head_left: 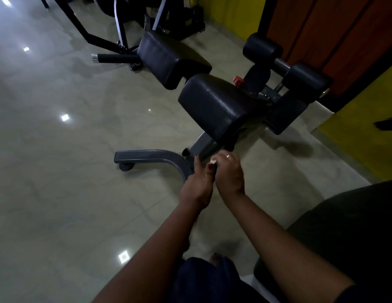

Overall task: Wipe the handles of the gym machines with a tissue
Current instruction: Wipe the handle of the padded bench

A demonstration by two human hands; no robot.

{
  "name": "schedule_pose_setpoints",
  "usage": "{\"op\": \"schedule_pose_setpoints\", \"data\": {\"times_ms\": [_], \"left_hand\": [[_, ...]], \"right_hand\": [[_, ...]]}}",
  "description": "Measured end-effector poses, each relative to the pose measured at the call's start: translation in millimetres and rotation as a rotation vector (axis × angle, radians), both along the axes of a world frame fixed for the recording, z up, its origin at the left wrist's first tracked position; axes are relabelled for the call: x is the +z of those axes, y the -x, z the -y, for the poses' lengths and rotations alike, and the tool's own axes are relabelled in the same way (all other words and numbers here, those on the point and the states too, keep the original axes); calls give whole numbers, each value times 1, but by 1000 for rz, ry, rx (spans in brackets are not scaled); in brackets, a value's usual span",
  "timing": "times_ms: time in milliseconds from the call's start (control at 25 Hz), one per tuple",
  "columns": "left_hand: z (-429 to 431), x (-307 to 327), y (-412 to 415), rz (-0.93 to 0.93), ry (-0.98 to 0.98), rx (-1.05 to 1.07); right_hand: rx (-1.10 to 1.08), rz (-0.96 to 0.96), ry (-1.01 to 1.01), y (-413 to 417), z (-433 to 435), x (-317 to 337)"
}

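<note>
Both my hands meet low in the middle of the view, just in front of the grey base frame (160, 157) of a black padded gym bench (214, 106). My right hand (229, 173) pinches a small white tissue (213, 161) between its curled fingers. My left hand (198, 184) is pressed against the right one, its fingers curled toward the tissue and one finger pointing up; its grip is hidden. A black handle with a chrome end cap (113, 58) sticks out at the far left of another machine.
A second black pad (168, 57) and two roller pads (284, 62) surround the bench, with a red knob (237, 80) between them. Glossy tiled floor (59, 171) spreads to the left. A yellow wall (365, 136) stands on the right. A dark cushion (343, 232) sits at lower right.
</note>
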State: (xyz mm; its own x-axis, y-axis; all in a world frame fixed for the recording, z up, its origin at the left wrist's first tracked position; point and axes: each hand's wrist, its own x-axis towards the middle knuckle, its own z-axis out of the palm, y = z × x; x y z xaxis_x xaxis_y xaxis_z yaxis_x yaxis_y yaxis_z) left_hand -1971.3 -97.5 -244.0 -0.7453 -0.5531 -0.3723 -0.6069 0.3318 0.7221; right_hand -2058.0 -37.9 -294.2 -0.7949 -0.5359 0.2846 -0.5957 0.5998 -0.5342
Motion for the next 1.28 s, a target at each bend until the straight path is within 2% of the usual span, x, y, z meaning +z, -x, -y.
{"op": "schedule_pose_setpoints", "data": {"times_ms": [120,200,280,360,480,560,640,760,800,880,920,1000,1080,1160,1200,1280], "left_hand": [[0,-3,-1,-43,-70,92],[2,-4,-2,-104,-250,247],[3,-4,-5,-254,-452,461],[3,3,-16,-327,-455,545],[6,0,-36,-353,-403,500],[9,-1,-41,-327,-379,463],[11,0,-43,-296,-314,441],[12,-1,-48,-298,-237,386],[13,-1,-50,-293,-221,365],[13,-1,-52,-285,-184,330],[13,1,-53,-292,-155,322],[14,2,-54,-287,-108,288],[16,3,-57,-252,-189,266],[18,4,-60,-209,-335,277],[18,5,-61,-195,-405,299],[18,9,-62,-192,-519,359]], "right_hand": [[212,-125,82,-16,-20,-1],[115,-92,91,-8,-18,-2],[-45,-23,139,-23,-12,-1],[-39,-46,227,-61,-16,3],[126,-106,311,-84,-34,2],[-13,-19,340,-63,-28,-1],[-317,204,450,-51,-14,8],[-718,765,468,-88,2,22],[-796,1006,589,-105,7,25],[-868,1502,1060,-117,13,30],[-863,1694,1198,-114,14,31],[-843,1900,1299,-107,9,34],[-836,1891,1337,-107,3,37],[-863,1745,1267,-116,-2,41],[-877,1588,1188,-122,-5,40],[-800,1131,848,-130,-9,37]]}}
